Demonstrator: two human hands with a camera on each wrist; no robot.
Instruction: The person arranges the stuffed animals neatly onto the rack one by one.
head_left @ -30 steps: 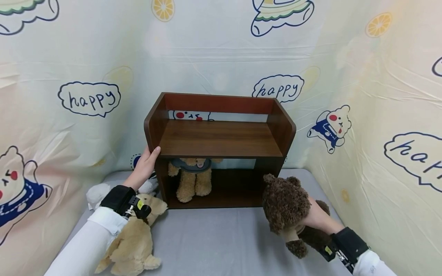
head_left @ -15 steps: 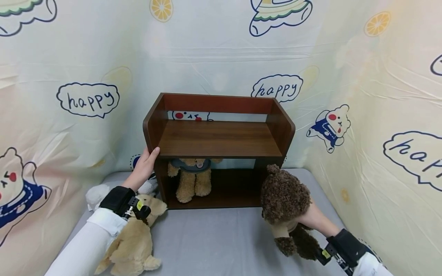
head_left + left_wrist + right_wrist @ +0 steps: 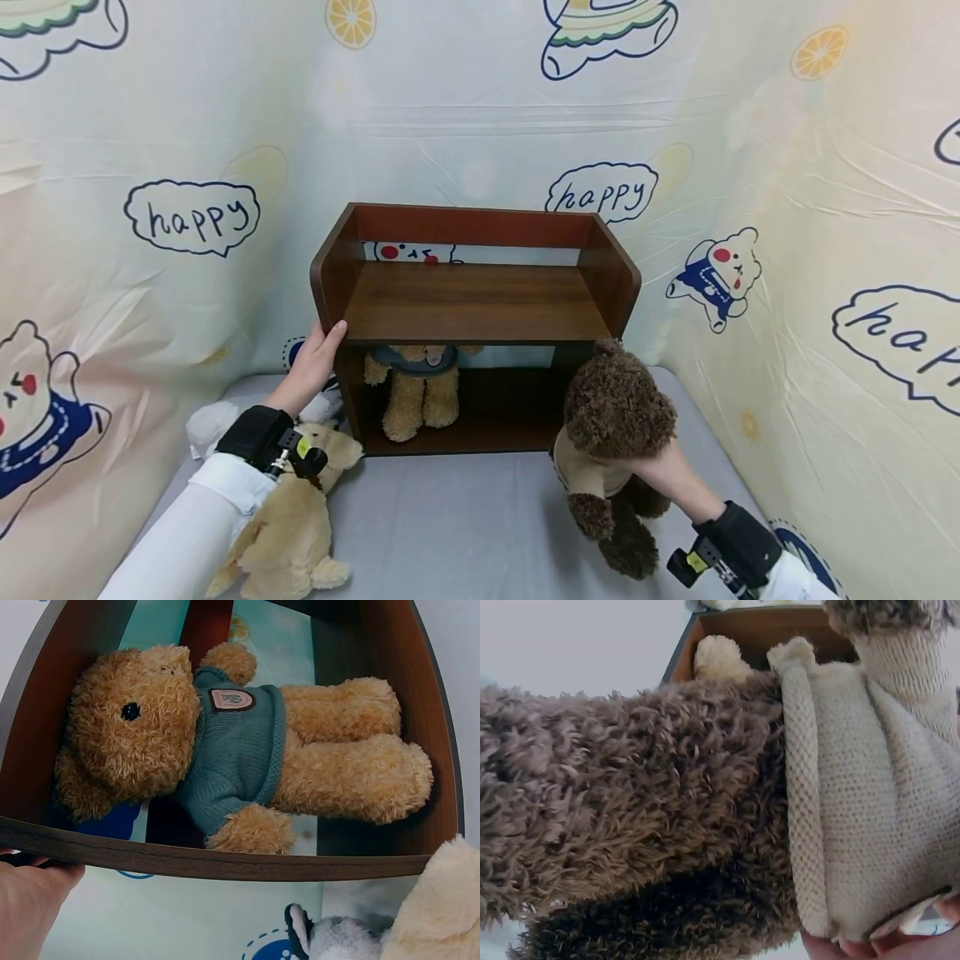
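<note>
My left hand [image 3: 309, 373] grips the left side panel of a two-tier brown wooden shelf [image 3: 480, 304]. Inside its lower tier, at the left, a light-brown teddy bear [image 3: 422, 396] in a blue-green sweater stands upright; the left wrist view shows its face and body [image 3: 232, 750]. On the right, my right hand [image 3: 666, 473] holds a dark brown teddy bear [image 3: 618, 408] in a beige knit sweater by its torso, in front of the shelf's right end. Its shaggy legs [image 3: 645, 787] and sweater [image 3: 870, 772] fill the right wrist view, where fingertips press the sweater at the lower right.
Left of the shelf, partly under my left forearm, lies a tan plush toy [image 3: 288, 533]. A white-and-grey plush [image 3: 213, 425] lies behind it. Grey cloth [image 3: 457, 525] covers the surface. A printed curtain [image 3: 465, 108] hangs behind and on both sides.
The dark brown bear has swung more upright, its legs and my right hand shifting left, its head rising slightly toward the shelf. My left hand stays on the side panel.
</note>
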